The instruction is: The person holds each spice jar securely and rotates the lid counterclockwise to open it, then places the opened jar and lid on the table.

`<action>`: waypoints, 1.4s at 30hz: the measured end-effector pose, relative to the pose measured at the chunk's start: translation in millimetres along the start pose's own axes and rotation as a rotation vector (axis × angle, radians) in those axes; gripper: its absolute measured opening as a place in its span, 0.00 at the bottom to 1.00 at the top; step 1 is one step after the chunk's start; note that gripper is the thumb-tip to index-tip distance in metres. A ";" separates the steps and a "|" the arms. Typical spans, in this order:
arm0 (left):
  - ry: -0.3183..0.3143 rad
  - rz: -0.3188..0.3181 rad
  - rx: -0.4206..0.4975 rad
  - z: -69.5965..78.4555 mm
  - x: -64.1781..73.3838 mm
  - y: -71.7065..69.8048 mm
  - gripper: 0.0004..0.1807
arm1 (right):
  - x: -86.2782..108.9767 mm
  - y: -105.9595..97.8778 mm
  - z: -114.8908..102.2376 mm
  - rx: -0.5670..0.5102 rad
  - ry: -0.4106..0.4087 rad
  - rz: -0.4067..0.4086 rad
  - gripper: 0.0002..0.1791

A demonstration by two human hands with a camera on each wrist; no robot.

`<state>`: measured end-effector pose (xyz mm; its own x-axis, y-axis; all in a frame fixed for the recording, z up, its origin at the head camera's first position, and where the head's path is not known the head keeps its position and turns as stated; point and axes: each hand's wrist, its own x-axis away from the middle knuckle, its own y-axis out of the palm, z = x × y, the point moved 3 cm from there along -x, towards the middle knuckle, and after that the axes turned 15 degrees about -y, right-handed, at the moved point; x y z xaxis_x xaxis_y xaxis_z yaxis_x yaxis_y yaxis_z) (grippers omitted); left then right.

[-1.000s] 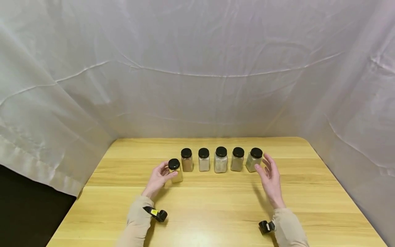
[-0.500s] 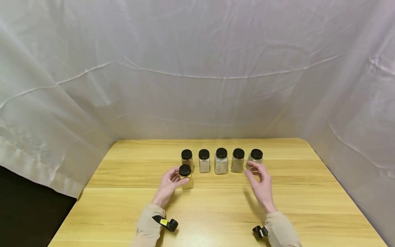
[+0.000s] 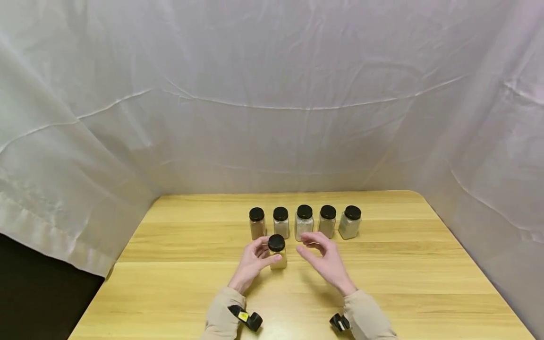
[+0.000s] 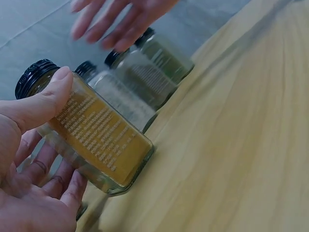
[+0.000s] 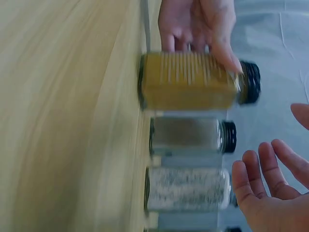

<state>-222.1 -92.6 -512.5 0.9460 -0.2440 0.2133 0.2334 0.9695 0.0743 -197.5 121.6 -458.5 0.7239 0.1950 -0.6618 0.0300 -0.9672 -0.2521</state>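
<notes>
Centrally, the left hand pinches a black-lidded jar of yellow powder; the right hand, empty and loosely spread, hangs at its three o'clock. Should that pinch slip on smooth glass, it might knock the row of jars behind, between eleven and two o'clock.

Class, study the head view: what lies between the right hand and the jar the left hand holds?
No object: in the head view, only bare tabletop shows between the right hand and the yellow-filled jar in the left hand.
</notes>
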 end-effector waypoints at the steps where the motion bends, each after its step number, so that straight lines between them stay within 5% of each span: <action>1: -0.002 -0.006 -0.002 -0.1 0.3 2.8 0.30 | -1.1 3.8 -0.9 0.012 0.010 -0.017 0.17; 8: -0.004 -0.029 -0.001 -1.3 2.0 15.4 0.32 | -8.1 26.3 -4.9 0.131 0.088 -0.071 0.23; 22: 0.043 -0.063 -0.022 -1.6 4.7 22.0 0.31 | -12.3 38.0 -7.9 0.260 0.068 -0.023 0.20; 28: 0.124 -0.020 -0.119 0.8 5.6 24.4 0.29 | -12.2 37.3 -7.8 0.267 0.026 -0.018 0.19; 35: 0.101 0.021 -0.146 3.0 6.3 26.2 0.26 | -12.1 37.7 -8.5 0.279 -0.025 -0.013 0.19; 42: 0.105 0.050 -0.153 3.0 5.7 27.1 0.25 | -10.4 38.5 -9.3 0.288 0.036 -0.024 0.19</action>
<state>-211.1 -67.8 -506.3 0.9737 -0.1997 0.1096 0.2093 0.9742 -0.0843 -197.5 80.9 -454.8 0.7496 0.2064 -0.6289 -0.1460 -0.8751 -0.4613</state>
